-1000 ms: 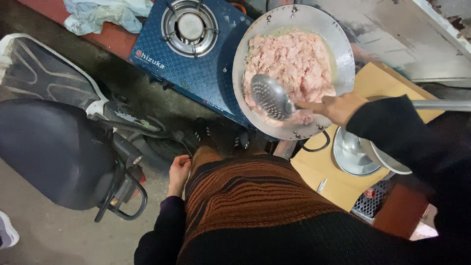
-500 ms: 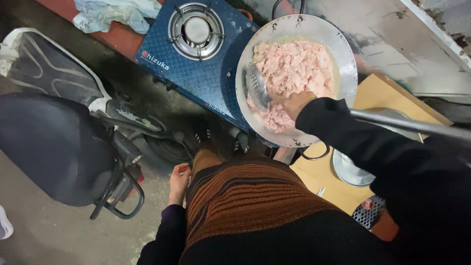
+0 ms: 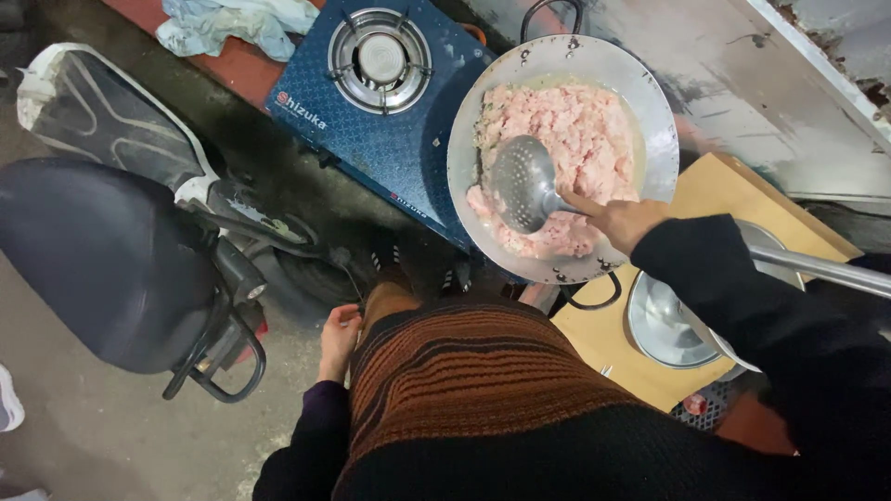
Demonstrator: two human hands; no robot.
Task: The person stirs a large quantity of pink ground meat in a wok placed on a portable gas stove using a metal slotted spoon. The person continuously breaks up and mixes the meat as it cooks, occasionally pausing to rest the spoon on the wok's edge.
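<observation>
Two hands show: the right hand (image 3: pixel 620 220) grips the handle of a perforated ladle (image 3: pixel 522 183) whose bowl rests on pink minced meat (image 3: pixel 575 139) in the metal wok (image 3: pixel 650 102), while the left hand (image 3: pixel 339 339) hangs loosely curled, empty, beside the striped skirt (image 3: pixel 464 371).

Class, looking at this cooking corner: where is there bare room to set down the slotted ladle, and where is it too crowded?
Free: the tan board between the wok and the steel bowl, and the stove top in front of the empty burner. Crowded: the wok, full of pink mince, where the right hand holds the ladle.

Head camera looks steeply down, close above wok (image 3: pixel 650 102).
</observation>
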